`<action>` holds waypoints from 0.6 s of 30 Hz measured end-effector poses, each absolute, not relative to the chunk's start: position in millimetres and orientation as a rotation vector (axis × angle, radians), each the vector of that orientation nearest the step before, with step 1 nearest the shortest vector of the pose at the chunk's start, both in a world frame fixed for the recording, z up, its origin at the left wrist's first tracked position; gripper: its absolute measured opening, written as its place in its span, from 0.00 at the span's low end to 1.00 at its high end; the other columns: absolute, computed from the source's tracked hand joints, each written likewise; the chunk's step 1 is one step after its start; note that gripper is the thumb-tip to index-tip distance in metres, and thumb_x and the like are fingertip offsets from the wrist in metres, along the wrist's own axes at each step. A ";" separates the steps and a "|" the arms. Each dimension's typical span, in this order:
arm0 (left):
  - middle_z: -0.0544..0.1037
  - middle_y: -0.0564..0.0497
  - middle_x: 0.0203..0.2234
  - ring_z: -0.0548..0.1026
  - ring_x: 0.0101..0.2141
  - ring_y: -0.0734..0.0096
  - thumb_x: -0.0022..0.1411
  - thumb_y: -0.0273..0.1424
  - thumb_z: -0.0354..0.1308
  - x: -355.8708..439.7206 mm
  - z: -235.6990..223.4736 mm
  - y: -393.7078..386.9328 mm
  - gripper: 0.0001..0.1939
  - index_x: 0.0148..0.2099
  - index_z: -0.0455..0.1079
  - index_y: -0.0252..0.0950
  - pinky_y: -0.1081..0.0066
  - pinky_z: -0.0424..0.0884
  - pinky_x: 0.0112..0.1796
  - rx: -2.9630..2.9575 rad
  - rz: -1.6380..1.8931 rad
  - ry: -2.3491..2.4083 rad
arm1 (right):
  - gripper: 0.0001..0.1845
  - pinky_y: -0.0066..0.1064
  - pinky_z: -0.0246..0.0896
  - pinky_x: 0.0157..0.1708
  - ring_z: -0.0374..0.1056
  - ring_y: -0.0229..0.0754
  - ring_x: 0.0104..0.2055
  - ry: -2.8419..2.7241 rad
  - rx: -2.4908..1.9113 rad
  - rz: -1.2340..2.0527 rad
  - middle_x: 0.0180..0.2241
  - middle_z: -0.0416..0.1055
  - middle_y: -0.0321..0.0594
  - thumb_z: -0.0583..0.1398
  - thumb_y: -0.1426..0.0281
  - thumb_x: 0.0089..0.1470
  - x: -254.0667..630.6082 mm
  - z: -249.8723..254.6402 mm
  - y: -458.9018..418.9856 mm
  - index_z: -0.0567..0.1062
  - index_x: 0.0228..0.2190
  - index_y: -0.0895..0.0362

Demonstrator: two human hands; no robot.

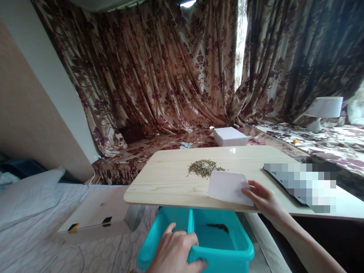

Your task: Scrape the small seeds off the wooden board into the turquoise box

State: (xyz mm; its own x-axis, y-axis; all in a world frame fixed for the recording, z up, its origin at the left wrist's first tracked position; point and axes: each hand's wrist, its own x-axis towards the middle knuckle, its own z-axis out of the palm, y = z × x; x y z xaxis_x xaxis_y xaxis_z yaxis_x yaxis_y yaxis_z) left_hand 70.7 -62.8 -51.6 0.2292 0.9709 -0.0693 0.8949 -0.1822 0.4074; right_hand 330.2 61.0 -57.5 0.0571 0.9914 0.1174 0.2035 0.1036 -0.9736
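Note:
My right hand (260,195) pinches the right edge of a white card (229,185), tilted over the near side of a pale wooden tabletop (162,170). Beyond the card's upper left corner lies a loose pile of small greenish-brown grains (203,167). Below the table's near edge is a turquoise bin (222,253) split by a divider. My left hand (176,250) grips its near rim by the divider, fingers bent over the edge. A dark patch of similar grains (218,226) lies in the right compartment; my hand partly hides the left one.
A dark-edged flat object (298,185), blurred out, lies on the table's right side. Behind stands a white box (230,136) on a patterned seat. A larger white box (98,212) rests on the bed at left. A lamp (324,108) stands far right.

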 end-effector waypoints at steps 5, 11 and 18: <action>0.75 0.54 0.30 0.72 0.38 0.63 0.50 0.35 0.62 71.0 -50.4 -62.3 0.09 0.36 0.72 0.42 0.56 0.48 0.54 2.142 0.301 1.721 | 0.22 0.34 0.66 0.28 0.73 0.50 0.33 -1.411 -1.242 1.007 0.28 0.78 0.44 0.63 0.53 0.36 327.6 -50.1 59.0 0.73 0.30 0.55; 0.75 0.54 0.30 0.72 0.38 0.63 0.50 0.34 0.61 70.1 -48.1 -62.2 0.09 0.36 0.71 0.42 0.56 0.48 0.54 2.132 0.266 1.746 | 0.17 0.35 0.66 0.29 0.73 0.49 0.31 -1.383 -1.314 0.863 0.26 0.77 0.41 0.61 0.56 0.36 320.1 -45.2 74.9 0.71 0.28 0.54; 0.75 0.55 0.29 0.71 0.38 0.64 0.50 0.34 0.61 70.0 -47.9 -62.2 0.07 0.35 0.71 0.43 0.58 0.49 0.54 2.121 0.286 1.763 | 0.19 0.33 0.66 0.28 0.72 0.47 0.31 -1.443 -1.209 1.019 0.25 0.77 0.42 0.61 0.54 0.37 310.6 -54.5 76.3 0.72 0.29 0.55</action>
State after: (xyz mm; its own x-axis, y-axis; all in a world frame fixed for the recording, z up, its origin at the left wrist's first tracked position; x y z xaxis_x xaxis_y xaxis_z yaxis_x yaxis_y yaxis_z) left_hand 70.0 -62.2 -47.9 0.1980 0.9772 -0.0770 0.9027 -0.1512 0.4027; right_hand 310.6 76.3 -54.5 -0.0485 0.9869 0.1542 0.1852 0.1606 -0.9695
